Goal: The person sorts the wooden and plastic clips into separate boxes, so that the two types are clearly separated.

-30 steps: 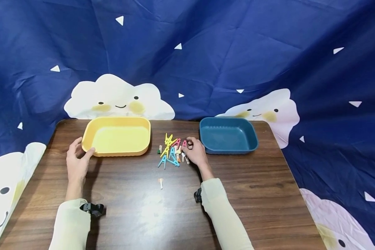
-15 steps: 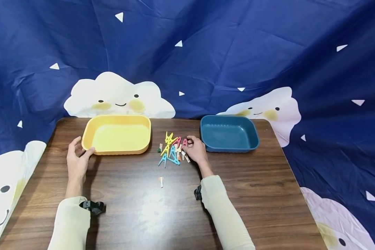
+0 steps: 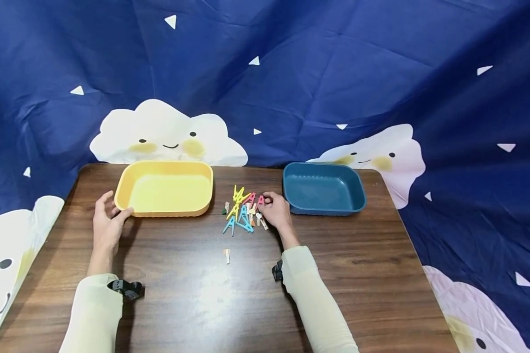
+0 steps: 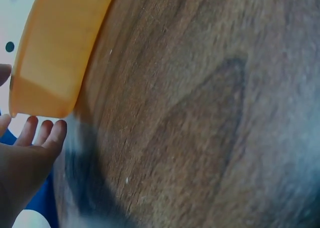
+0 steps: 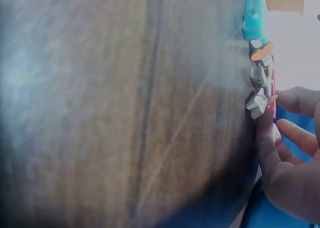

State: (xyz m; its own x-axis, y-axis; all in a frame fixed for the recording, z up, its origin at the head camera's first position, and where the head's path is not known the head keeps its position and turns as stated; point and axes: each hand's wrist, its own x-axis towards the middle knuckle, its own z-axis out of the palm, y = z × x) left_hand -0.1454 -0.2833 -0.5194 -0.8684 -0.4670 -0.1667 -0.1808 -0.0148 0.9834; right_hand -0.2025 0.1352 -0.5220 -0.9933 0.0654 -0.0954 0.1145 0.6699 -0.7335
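A yellow bin (image 3: pixel 163 214) stands at the back left of the table. My left hand (image 3: pixel 107 228) is at its near left corner, thumb tip at the rim and relaxed fingers against the end wall. In the left wrist view, the fingertips (image 4: pixel 58 130) meet that wall's edge. My right hand (image 3: pixel 277 214) is at the right side of a pile of clothespins, thumb and forefinger pinching a red clothespin (image 3: pixel 260 200). In the right wrist view, a small wooden clip (image 5: pixel 257 103) lies right beside the thumb and partly hides the red one.
Yellow clothespins (image 3: pixel 235 212), blue clothespins (image 3: pixel 231 224) and several small wooden clips lie between the two bins. A single wooden clip (image 3: pixel 227 257) lies apart, nearer the front. A dark blue bin (image 3: pixel 324 213) stands at the back right. A blue cloth (image 3: pixel 291 88) hangs behind the table.
The head view has shifted slightly. Both hands stay in nearly the same places, the left at the yellow bin's corner and the right at the red clothespin.
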